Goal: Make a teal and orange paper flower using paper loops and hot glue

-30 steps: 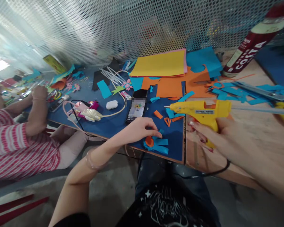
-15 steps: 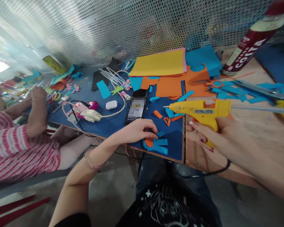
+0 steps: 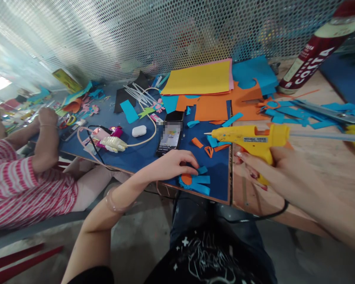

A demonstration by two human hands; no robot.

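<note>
My right hand (image 3: 260, 167) is wrapped round the handle of a yellow hot glue gun (image 3: 245, 136). Its nozzle points left above the table, and a long pale glue stick (image 3: 322, 136) runs out of its back. At the table's front edge, my left hand (image 3: 177, 163) has its fingertips brought together on a blue paper strip (image 3: 202, 170). Just below those fingers lies a blue paper flower shape with an orange round centre (image 3: 186, 179) and blue strips (image 3: 200, 189) reaching right.
Behind my left hand lie a phone (image 3: 169, 138) and a white earphone case (image 3: 139, 131). Yellow sheets (image 3: 198, 77), orange paper (image 3: 211, 108) and blue scraps spread behind. Scissors (image 3: 328, 110) and a COSTA bottle (image 3: 310, 59) are at right. Another person (image 3: 26, 177) sits at left.
My left fingers have shifted very slightly right and down at the blue strip, which tilts a little differently. The glue gun stays almost where it was.
</note>
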